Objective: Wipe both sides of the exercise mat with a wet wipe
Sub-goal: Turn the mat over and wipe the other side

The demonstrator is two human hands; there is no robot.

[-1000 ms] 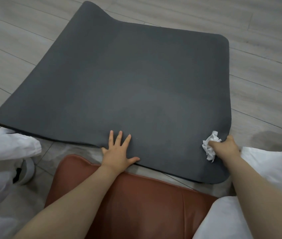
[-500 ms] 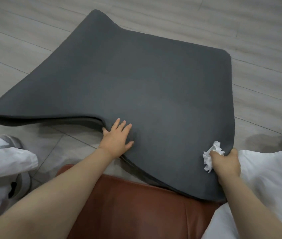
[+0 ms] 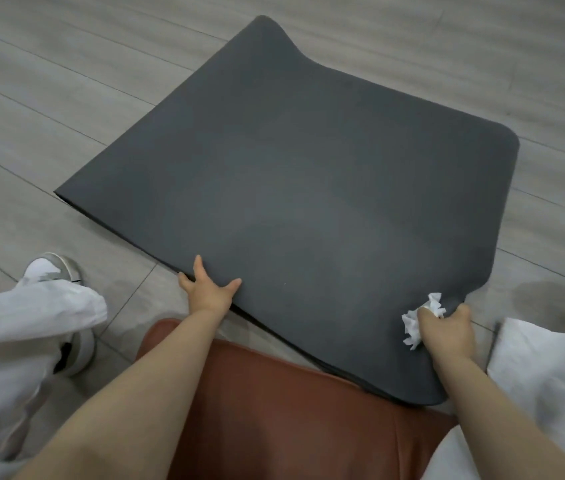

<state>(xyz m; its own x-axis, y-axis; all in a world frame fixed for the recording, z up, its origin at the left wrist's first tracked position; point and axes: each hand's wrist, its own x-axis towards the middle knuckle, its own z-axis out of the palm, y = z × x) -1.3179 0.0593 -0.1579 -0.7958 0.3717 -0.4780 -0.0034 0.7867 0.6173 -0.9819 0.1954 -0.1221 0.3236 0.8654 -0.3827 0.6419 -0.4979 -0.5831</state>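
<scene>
Gripping the near edge of the dark grey foam exercise mat [image 3: 308, 188] at two places, the person held it lifted off the pale grey plank floor [image 3: 49, 98]. The left hand [image 3: 206, 292] pinched the edge, thumb on top and fingers curled beneath; the right hand [image 3: 447, 332] clutched the near right corner together with the crumpled white wet wipe [image 3: 423, 317]. From both grips the mat stretched away, its long axis slanting forward and to the left, so any turning over would hinge on the far end. Neither hand was clearly the nearer to that end. Hidden were the mat's underside, the fingers beneath the edge, and how much of the far part still touched the floor; a brown leather seat [image 3: 291, 410] covered the view below the grips.
</scene>
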